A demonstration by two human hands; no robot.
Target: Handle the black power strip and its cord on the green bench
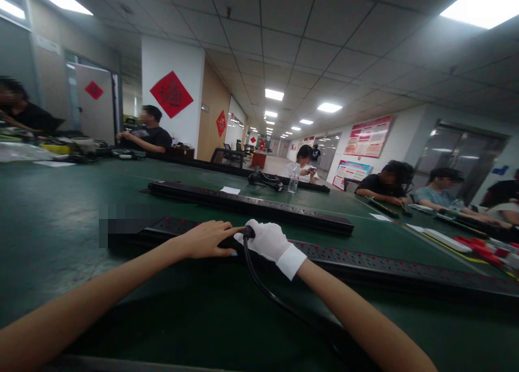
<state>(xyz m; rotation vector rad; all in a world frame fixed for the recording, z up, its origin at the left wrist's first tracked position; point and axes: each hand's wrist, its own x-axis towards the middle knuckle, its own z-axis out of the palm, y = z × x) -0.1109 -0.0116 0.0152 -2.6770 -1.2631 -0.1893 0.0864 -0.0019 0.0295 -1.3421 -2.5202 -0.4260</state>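
Observation:
A long black power strip [365, 264] with rows of sockets and red dots lies across the green table in front of me. My left hand [208, 239], bare, holds the strip near its middle, fingers over the top and thumb at the near side. Its index finger reaches to a black plug [248, 232]. Around that plug my right hand [267, 239], in a white glove, is closed, pressed against the strip's top. From the plug a thick black cord [263, 288] curves down toward me. The plug's pins are hidden.
A second power strip [251, 203] lies just beyond, with a white paper [230, 190] behind it. Farther back are a coiled black cable [265, 180], a clear bottle [293, 178] and another long black strip [194, 164]. Several people sit around the table; red parts [478, 247] lie at right.

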